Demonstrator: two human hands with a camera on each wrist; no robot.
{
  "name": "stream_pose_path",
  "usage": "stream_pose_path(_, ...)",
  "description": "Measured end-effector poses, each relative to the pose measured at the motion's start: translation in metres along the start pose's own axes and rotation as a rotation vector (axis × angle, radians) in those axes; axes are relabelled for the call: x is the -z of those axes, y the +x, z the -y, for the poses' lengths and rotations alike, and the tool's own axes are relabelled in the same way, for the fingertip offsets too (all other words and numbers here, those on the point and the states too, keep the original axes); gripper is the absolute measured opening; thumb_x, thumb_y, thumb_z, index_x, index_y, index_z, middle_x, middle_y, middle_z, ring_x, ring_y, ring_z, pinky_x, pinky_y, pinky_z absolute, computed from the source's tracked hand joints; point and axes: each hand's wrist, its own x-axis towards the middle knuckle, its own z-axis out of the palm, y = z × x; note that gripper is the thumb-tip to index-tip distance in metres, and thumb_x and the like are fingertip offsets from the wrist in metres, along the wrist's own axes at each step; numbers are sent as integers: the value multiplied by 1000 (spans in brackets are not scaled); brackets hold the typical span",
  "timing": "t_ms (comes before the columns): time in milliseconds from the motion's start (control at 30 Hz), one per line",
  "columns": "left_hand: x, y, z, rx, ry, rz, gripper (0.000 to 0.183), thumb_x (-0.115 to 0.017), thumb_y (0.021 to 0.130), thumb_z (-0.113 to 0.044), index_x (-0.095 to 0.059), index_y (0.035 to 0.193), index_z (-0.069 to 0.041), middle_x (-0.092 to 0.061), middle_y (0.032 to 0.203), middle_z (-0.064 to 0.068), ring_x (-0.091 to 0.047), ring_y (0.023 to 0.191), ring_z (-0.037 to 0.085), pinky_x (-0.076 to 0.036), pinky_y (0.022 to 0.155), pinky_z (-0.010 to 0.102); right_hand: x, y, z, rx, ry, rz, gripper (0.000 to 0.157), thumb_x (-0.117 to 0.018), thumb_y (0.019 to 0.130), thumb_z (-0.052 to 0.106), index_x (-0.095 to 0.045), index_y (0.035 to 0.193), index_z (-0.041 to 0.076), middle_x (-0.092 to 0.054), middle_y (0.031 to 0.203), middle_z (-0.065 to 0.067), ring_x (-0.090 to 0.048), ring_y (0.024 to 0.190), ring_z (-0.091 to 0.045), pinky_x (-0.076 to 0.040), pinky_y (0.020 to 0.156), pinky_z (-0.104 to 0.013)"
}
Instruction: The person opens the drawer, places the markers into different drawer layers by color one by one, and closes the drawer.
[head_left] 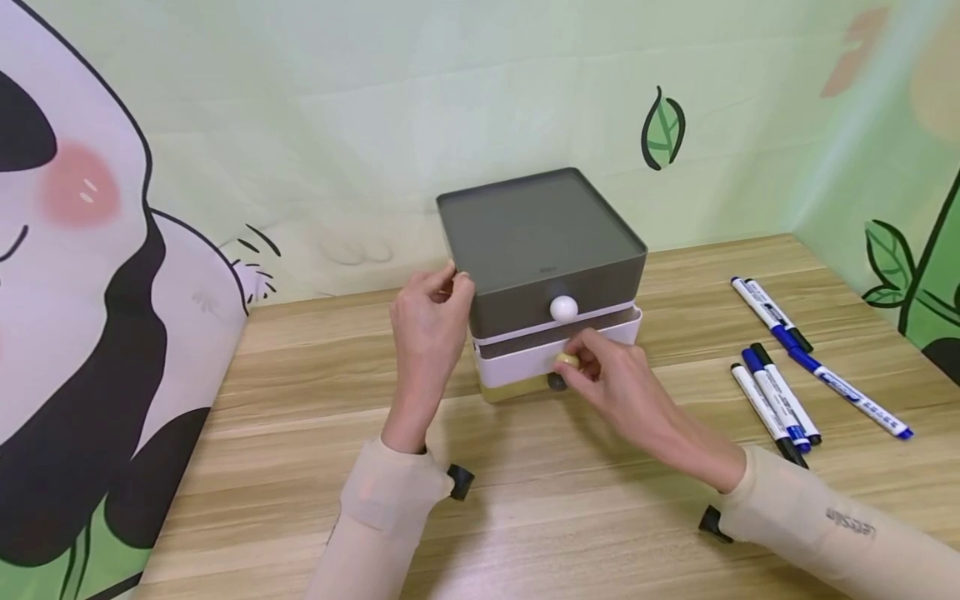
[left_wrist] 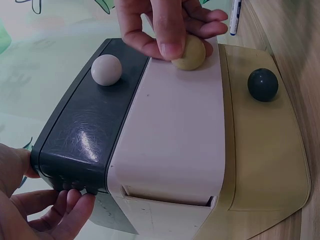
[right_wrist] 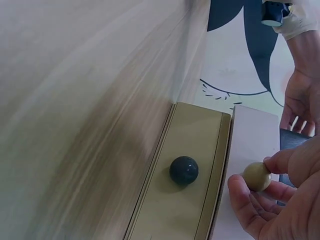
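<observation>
A box (head_left: 540, 292) of smooth, hard material, seemingly plastic, stood upright on a tabletop (head_left: 300, 458) with long, wavy wood grain. It was squarish with rounded corners, built in three tiers: a dark grey top drawer (left_wrist: 80, 120), a white middle drawer (left_wrist: 170, 125) and a tan bottom drawer (left_wrist: 265, 150). The grey front had a soft shine and fine scuffs; its flat lid (head_left: 532, 225) was a shallow tray with a thin raised rim. Each front bore one ball-shaped knob: a white knob (head_left: 564, 309) on the grey, a tan knob (left_wrist: 190, 54) on the white, and a glossy dark knob (left_wrist: 263, 84) on the tan. The middle drawer was slightly ajar, its front standing forward of the grey one and baring a narrow strip of shadowed inside. The right hand (head_left: 622, 383) pinched the tan knob between thumb and fingers. The left hand (head_left: 431, 321) gripped the top tier's left front corner, thumb and fingers bent around its edge. Slim markers (head_left: 780, 402), white with blue or black caps, lay right of the box. Behind hung a pale green, lightly creased backdrop (head_left: 360, 125).
</observation>
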Motion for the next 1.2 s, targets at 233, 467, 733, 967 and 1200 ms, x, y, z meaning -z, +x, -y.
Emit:
stream_pose_path(233,0,0,0,-7,6,-5,33,-66,91,-18,-78,117,-2,-73,95,11,-72,83,24,-56,77,37,5,-10,3,1,13,23,11,-77,92,7,-69,98,2,-72,82,-3,-63,68,-9,-55,62,-26)
stream_pose_path(467,0,0,0,-6,12,-3,33,-65,91,-18,-77,117,-2,-72,95,12,-72,84,24,-56,78,38,12,-22,9,-15,26,53,11,-77,93,10,-69,98,4,-69,79,3,-60,67,-6,-54,61,-24)
stream_pose_path(733,0,-1,0,0,8,-2,33,-66,91,-18,-78,117,-2,-72,95,11,-72,84,24,-56,78,37,18,-37,13,-9,19,66,13,-80,89,9,-69,95,7,-65,76,8,-56,65,-4,-52,58,-22)
stream_pose_path(967,0,0,0,-3,10,3,33,-65,91,-18,-78,117,-1,-72,94,12,-72,84,24,-57,79,38,20,-44,17,5,13,53,13,-81,88,8,-70,95,8,-64,75,10,-55,64,-3,-51,56,-21)
stream_pose_path(1200,0,1,1,-12,11,2,33,-65,91,-17,-78,116,-2,-71,93,12,-72,83,24,-57,78,38,23,-51,21,-21,-9,59,14,-82,87,10,-70,96,10,-64,76,10,-56,65,-1,-52,57,-21)
